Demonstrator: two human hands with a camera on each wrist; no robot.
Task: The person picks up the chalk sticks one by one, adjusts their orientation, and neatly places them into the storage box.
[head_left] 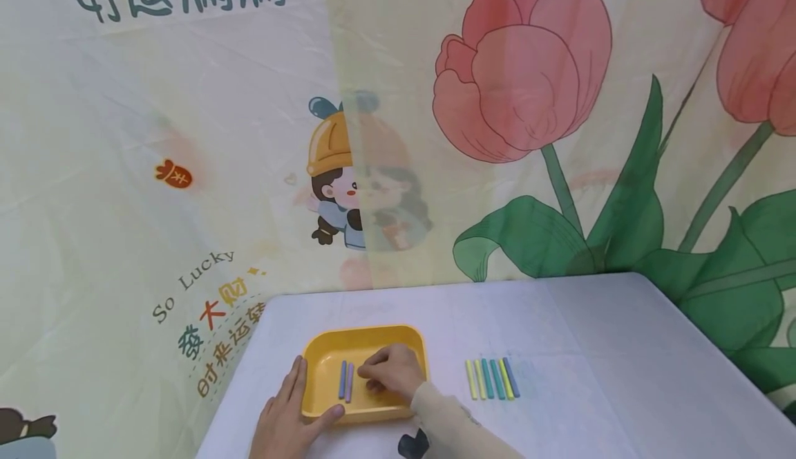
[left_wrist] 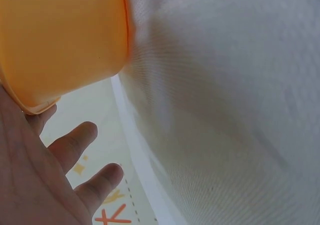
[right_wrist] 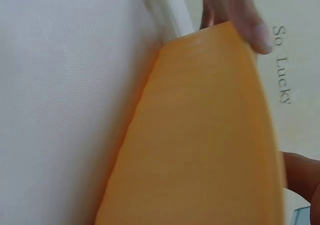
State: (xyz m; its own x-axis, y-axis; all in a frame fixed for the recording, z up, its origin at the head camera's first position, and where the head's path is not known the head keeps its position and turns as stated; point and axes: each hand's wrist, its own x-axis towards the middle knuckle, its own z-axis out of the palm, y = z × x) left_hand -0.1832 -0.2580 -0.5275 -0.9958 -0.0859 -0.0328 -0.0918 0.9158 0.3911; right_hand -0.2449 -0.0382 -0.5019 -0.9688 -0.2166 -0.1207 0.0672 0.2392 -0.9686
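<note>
A yellow tray (head_left: 323,352) sits near the front-left corner of the white desk (head_left: 591,321). Inside it lie two chalk sticks (head_left: 345,381), one blue and one purple, side by side and touching, their long axes running from the front edge of the desk toward the back.

The right hand (head_left: 392,371) is over the tray's right half, knuckles up, its fingers (head_left: 371,374) curled down toward the tray floor just right of the purple stick. Whether they pinch another stick or merely touch the floor cannot be told; nothing shows between them. The two sticks lie just to the left of those fingertips, parallel to the hand's edge.

The left hand (head_left: 287,417) rests on the desk against the tray's left wall, fingers straight and relaxed, with the thumb lying along the tray's front rim, steadying it. It grips nothing.

To the right of the tray, well apart from it, a row of six chalk sticks (head_left: 491,378) in yellow, green, teal and blue lies on the desk, all parallel, pointing the same front-to-back way. The right hand is the nearer of the two to that row.
</note>
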